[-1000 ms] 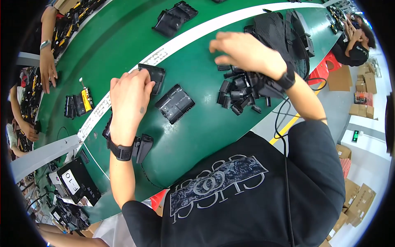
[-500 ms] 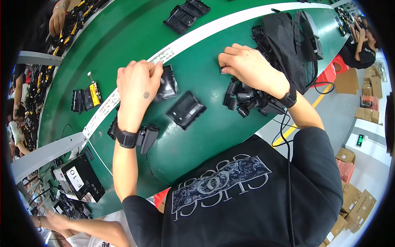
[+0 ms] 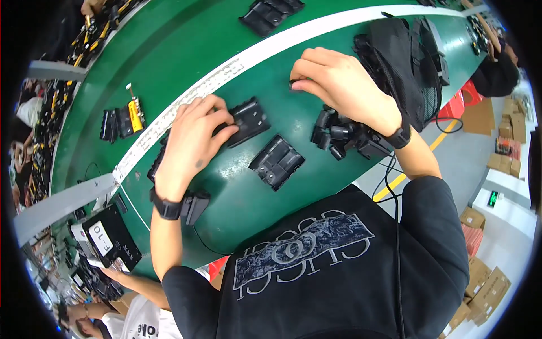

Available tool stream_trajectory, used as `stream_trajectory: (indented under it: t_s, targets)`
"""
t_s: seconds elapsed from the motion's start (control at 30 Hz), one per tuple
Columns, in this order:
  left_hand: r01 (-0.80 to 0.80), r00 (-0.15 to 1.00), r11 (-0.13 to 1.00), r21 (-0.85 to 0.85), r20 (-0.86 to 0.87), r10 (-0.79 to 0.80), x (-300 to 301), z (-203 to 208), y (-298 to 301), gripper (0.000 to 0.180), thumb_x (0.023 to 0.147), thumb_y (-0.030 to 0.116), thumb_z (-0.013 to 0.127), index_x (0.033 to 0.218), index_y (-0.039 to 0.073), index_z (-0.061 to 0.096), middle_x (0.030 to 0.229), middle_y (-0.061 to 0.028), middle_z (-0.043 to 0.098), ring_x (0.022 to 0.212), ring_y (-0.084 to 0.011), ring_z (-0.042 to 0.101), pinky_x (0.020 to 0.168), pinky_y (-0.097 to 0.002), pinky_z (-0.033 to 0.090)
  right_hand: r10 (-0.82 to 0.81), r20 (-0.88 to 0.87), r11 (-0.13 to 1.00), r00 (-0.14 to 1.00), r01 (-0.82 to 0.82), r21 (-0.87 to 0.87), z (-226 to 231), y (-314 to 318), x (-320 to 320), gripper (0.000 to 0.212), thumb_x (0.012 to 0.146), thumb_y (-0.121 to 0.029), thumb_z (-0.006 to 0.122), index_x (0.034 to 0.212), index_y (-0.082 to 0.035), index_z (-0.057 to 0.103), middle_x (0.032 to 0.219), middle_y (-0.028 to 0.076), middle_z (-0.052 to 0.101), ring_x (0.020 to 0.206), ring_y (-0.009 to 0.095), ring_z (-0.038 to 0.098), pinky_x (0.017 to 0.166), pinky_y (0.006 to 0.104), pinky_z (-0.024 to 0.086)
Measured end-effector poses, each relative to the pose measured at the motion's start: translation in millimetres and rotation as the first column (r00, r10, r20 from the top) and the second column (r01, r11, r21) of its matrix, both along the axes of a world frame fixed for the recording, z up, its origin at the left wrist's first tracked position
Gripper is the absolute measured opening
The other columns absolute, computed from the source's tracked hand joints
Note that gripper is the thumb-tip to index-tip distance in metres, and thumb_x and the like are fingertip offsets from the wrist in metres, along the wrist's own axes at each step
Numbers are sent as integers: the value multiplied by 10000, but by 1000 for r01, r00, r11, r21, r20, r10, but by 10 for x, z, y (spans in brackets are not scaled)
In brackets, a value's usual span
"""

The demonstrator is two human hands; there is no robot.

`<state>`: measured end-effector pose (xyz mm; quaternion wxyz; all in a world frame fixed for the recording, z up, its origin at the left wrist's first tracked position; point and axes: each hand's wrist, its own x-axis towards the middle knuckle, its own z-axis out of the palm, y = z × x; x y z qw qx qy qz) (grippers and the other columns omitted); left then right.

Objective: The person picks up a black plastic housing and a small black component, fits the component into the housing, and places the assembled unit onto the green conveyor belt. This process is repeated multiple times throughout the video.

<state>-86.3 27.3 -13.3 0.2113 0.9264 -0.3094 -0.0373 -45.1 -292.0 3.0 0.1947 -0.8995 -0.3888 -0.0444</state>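
Assembly step, I judge: my left hand [image 3: 195,135] grips a black plastic housing [image 3: 248,120] at frame centre. My right hand [image 3: 339,85] pinches a small black part [image 3: 293,86]; next it needs aligning onto the housing.

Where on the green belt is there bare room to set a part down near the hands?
Bare green belt lies beyond the white stripe. A smaller patch sits between the black tray and the belt's near edge. It is crowded under the right hand, at the pile of black parts, and around the left hand.
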Motion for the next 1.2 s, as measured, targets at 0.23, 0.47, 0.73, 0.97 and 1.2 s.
stream_trajectory:
  t_s: [0.23, 0.47, 0.73, 0.97, 1.2]
  targets:
    - [-82, 983, 996, -32, 161, 86, 98, -152, -230, 134, 887, 191, 808, 926, 87, 733, 1104, -9, 625, 1009, -228, 596, 894, -410, 454, 242, 141, 966, 960, -251, 54, -99, 555, 53, 174, 895, -187, 778, 982, -91, 662, 922, 55, 604, 950, 258, 652, 835, 400, 565]
    - [-92, 969, 995, -44, 224, 100, 116, -226, -245, 125, 890, 195, 803, 915, 97, 730, 1106, -1, 623, 1014, -217, 593, 898, -402, 454, 239, 134, 966, 962, -221, -132, -188, 630, 114, 163, 881, -166, 780, 935, -72, 658, 924, 51, 599, 956, 242, 653, 844, 395, 576]
    - [-95, 964, 994, -56, 244, 106, 117, -285, -232, 128, 889, 206, 805, 928, 105, 736, 1125, -3, 627, 1050, -224, 597, 907, -403, 460, 244, 180, 964, 953, -219, -149, -204, 660, 160, 168, 869, -146, 781, 927, -57, 651, 922, 63, 605, 960, 253, 658, 823, 399, 585]
    - [-90, 962, 993, -79, 252, 107, 139, -334, -135, 194, 889, 263, 823, 978, 109, 744, 1150, -20, 638, 1055, -257, 627, 905, -417, 478, 278, 24, 955, 960, -274, -117, -196, 679, 239, 185, 869, -150, 783, 940, -51, 643, 952, 83, 599, 963, 292, 647, 813, 432, 575]
    - [-761, 613, 614, 210, 542, 574, 410, -123, 693, 418, 901, 372, 837, 1178, 90, 702, 1154, -71, 696, 1072, -301, 696, 868, -483, 531, 219, -50, 970, 974, -223, -96, -120, 613, 152, 188, 881, -146, 779, 954, -64, 626, 958, 93, 587, 953, 320, 633, 802, 464, 554]
